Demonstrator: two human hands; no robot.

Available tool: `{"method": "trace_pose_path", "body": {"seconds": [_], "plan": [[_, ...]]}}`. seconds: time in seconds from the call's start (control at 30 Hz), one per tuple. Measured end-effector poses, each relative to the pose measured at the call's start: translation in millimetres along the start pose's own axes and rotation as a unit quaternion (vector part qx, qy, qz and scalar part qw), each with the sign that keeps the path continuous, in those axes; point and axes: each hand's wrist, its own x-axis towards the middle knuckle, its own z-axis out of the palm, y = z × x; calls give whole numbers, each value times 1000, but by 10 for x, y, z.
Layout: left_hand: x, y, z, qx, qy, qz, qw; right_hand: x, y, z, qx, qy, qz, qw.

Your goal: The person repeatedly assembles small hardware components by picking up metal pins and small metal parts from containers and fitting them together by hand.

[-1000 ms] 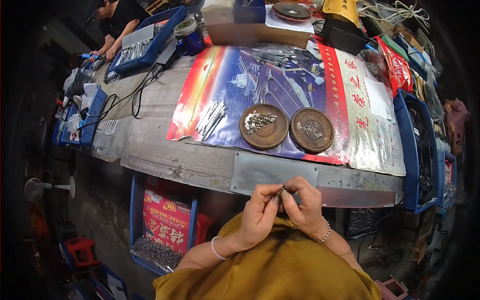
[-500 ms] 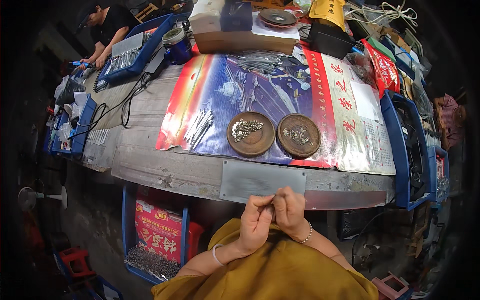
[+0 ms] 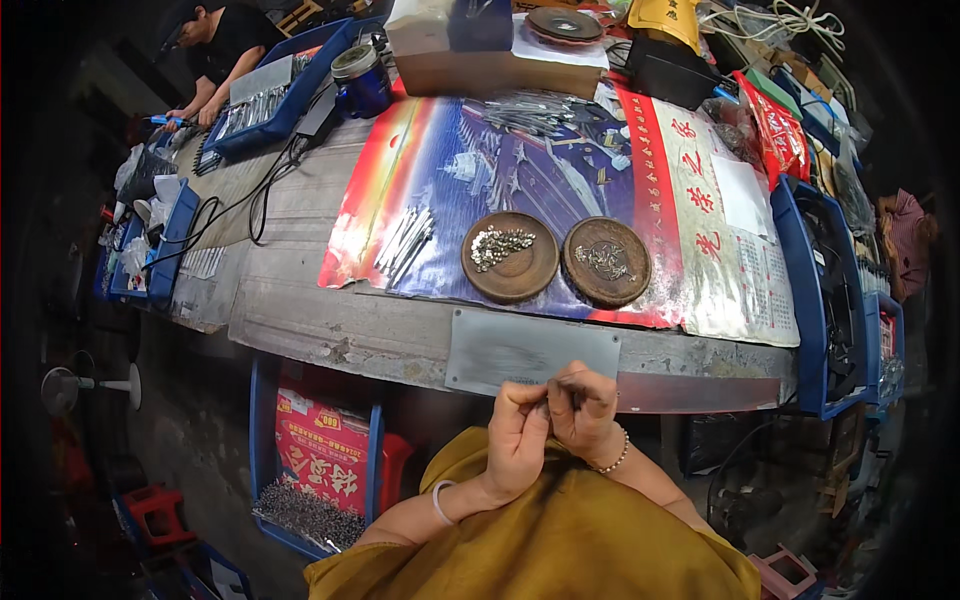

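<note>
My left hand (image 3: 518,437) and my right hand (image 3: 583,408) are pressed together just below the table's near edge, fingers curled around a small dark metal part (image 3: 549,405) that they mostly hide. Right beyond them a grey metal plate (image 3: 530,352) lies flat on the edge. Farther out, two round brown dishes rest on a colourful poster (image 3: 560,170): the left dish (image 3: 510,257) holds a heap of small silvery pieces, the right dish (image 3: 606,261) holds a few. A bunch of thin metal rods (image 3: 404,243) lies left of the dishes.
Another person (image 3: 215,50) works at the far left over a blue tray of metal parts (image 3: 262,100). A blue crate (image 3: 818,290) hangs at the table's right end. A red bag and a bin of small parts (image 3: 318,480) stand under the table. Boxes crowd the far edge.
Both hands stayed joined around the small part, fingers shifting slightly. The view has tilted, so the hands and table sit a little lower and farther right in the picture.
</note>
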Motion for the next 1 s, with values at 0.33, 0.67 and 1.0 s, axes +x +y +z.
{"method": "trace_pose_path", "body": {"seconds": [0.33,0.67,1.0], "plan": [[41,64,34,-21,9,-15,1000,89,-188,-158,157,-41,351,922],[0,-52,-20,49,37,16,998,109,-108,-33,-176,-55,22,983],[-90,-32,12,9,34,3,999,6,-114,-16,-35,-13,53,998]]}}
